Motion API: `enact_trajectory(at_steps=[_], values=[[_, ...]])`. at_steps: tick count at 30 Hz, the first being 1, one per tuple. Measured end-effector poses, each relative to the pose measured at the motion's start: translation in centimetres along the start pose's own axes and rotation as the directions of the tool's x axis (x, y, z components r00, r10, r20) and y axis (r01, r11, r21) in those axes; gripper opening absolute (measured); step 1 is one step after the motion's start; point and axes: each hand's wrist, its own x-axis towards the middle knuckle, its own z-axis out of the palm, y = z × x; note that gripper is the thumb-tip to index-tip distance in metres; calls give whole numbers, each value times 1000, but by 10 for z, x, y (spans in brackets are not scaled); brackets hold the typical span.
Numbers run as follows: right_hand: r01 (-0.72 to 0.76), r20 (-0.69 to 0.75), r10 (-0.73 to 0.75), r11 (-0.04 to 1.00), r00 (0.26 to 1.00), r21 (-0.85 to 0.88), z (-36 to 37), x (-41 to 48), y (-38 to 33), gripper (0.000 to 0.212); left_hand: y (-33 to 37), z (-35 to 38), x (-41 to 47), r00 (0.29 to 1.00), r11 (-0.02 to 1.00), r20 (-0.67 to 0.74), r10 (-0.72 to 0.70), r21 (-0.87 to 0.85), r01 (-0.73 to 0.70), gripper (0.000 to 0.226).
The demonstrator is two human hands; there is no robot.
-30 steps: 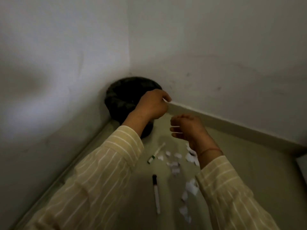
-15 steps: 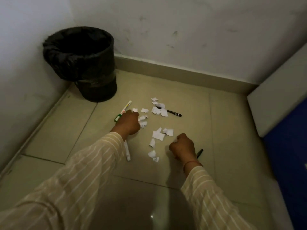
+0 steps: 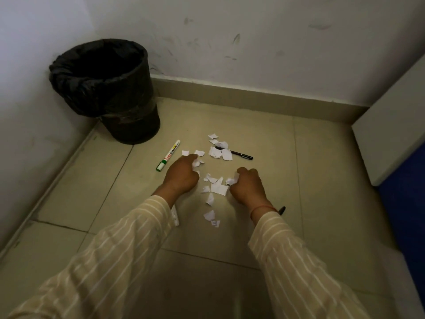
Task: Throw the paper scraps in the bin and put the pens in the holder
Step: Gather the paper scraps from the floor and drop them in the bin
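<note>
A tiled floor (image 3: pixel 322 180) meets scuffed white walls (image 3: pixel 253 42); a white and blue cabinet (image 3: pixel 395 139) fills the right edge.

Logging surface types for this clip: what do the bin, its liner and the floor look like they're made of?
Bin: probably rigid plastic, dark, smooth wall, though dim light leaves it open. Liner: thin black plastic film, crinkled and folded over the rim. Floor: glazed beige tile, judging by grout lines and a faint sheen.

The bin (image 3: pixel 108 88) stands in the corner, behind-left of the paper scraps (image 3: pixel 216 187) scattered on the floor (image 3: pixel 322 180).
</note>
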Motion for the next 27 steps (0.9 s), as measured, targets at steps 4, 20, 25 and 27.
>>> enact_trajectory(at_steps=[4, 20, 25, 27], values=[[58, 168, -49, 997, 985, -48, 19, 4, -3, 41, -7, -6, 16, 1000, 999, -2, -6, 51, 6, 74], [240, 359, -144, 941, 922, -238, 7, -4, 4, 97, 8, 20, -17, 954, 930, 258, 151, 290, -226, 54], [354, 450, -170, 861, 877, -364, 24, -23, -8, 116, 10, 32, -42, 913, 871, 396, 100, 410, -273, 111], [357, 386, -201, 847, 900, -393, 31, -33, -1, 119, 10, 43, -54, 926, 861, 363, 104, 433, -266, 120]])
